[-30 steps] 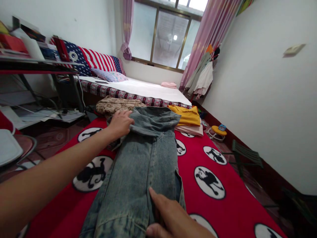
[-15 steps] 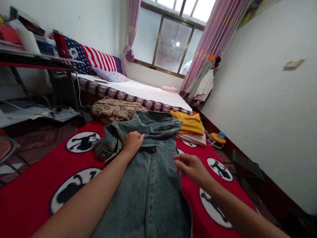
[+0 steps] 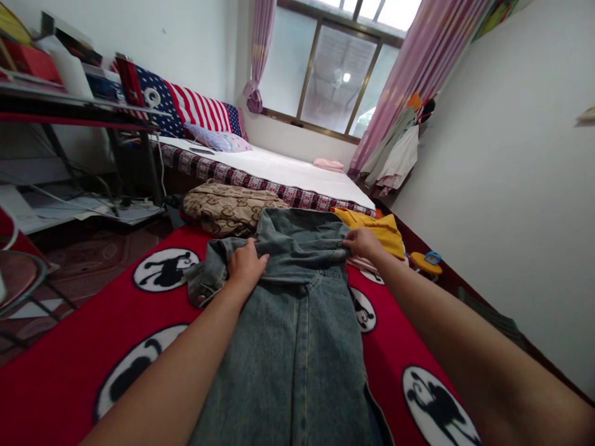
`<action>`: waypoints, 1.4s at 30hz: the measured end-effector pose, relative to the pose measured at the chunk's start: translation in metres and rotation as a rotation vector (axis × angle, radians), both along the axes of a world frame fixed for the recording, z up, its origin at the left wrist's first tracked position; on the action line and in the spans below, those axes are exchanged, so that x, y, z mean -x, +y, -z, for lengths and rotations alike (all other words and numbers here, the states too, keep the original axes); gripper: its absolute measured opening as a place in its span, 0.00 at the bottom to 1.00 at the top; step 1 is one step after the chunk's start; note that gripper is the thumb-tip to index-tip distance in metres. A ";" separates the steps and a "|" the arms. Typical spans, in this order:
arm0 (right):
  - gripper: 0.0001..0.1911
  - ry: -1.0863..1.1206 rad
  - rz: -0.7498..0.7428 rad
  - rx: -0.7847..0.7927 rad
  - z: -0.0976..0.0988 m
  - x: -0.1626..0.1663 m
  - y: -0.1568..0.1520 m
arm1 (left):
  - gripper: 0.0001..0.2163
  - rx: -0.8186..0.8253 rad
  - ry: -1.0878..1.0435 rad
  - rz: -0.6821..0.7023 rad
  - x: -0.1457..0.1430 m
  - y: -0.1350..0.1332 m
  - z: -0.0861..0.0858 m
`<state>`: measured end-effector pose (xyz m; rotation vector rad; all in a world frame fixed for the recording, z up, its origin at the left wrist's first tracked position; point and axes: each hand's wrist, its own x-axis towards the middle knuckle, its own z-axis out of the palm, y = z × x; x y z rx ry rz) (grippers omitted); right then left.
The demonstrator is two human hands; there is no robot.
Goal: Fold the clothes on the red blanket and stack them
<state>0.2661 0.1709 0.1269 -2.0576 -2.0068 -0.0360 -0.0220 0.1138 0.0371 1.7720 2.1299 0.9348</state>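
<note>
A faded blue-grey denim jacket (image 3: 332, 347) lies lengthwise before me, its folded sleeve section bunched across the far part. My left hand (image 3: 246, 266) is closed on the denim near the left sleeve, thumb pointing right. A buttoned cuff sticks out left of that wrist. At the jacket's upper right edge, my right hand (image 3: 363, 241) pinches the fabric between thumb and fingers. Beneath the jacket is a red blanket (image 3: 79, 353) with black figures in white circles.
A brown patterned folded cloth item (image 3: 227, 207) lies beyond the jacket. Folded yellow clothing (image 3: 383, 230) is at the far right. A cluttered desk (image 3: 69, 118) stands left, a white-covered bed (image 3: 288, 164) at the back. A yellow stool (image 3: 426, 264) is by the right wall.
My right hand has moved forward from above the jacket's right side and taken hold of its upper right edge. My left hand stays on the denim. The view has shifted slightly.
</note>
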 end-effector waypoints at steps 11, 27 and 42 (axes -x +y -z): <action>0.25 0.109 0.112 -0.245 0.054 0.054 0.013 | 0.15 -0.303 -0.549 -0.058 0.002 -0.010 0.012; 0.35 -0.178 -0.256 0.202 0.068 0.074 -0.050 | 0.22 -0.203 0.257 0.232 -0.010 -0.019 0.018; 0.37 -0.028 -0.121 -0.027 0.092 0.115 -0.179 | 0.27 -0.060 0.496 0.306 -0.017 -0.026 0.021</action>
